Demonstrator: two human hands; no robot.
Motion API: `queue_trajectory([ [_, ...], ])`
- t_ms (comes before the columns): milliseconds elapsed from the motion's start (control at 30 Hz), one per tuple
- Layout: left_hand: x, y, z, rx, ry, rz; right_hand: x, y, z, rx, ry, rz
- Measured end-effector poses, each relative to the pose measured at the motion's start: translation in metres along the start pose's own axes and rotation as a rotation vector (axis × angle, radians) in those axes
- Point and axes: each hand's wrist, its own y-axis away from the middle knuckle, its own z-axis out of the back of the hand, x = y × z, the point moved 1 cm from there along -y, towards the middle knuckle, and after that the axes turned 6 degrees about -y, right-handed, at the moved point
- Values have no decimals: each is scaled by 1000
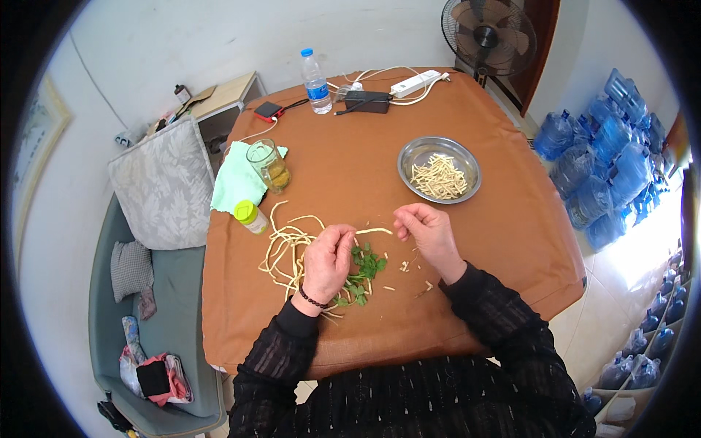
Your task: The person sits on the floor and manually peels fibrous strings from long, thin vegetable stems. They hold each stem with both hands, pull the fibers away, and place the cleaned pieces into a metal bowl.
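Note:
My left hand (328, 261), with a dark bead bracelet at the wrist, is closed in a pinch on a pale, thin stalk (374, 231). The stalk reaches across toward my right hand (431, 237), whose thumb and fingertips are pressed together near its far end; anything between them is too small to make out. Beside and under the left hand lies a loose tangle of long pale stalks (277, 252). Green leaves (365, 266) lie between the hands. Beyond the right hand, a round metal bowl (404, 175) holds many short, cut-length pale pieces (439, 177).
Left on the brown-covered table (336, 164) stand a glass mug (270, 164), a green-lidded jar (251, 217) and a mint cloth (235, 179). At the back are a water bottle (315, 84), a black adapter (367, 102) and a white power strip (415, 84). Small scraps (405, 266) lie near the right hand.

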Motion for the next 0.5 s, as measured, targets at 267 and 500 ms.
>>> queue_trajectory([
  [267, 6, 0, 1, -91, 12, 20, 14, 13, -12, 186, 428, 333],
  [500, 4, -1, 1, -47, -82, -81, 19, 16, -16, 129, 579, 453],
])
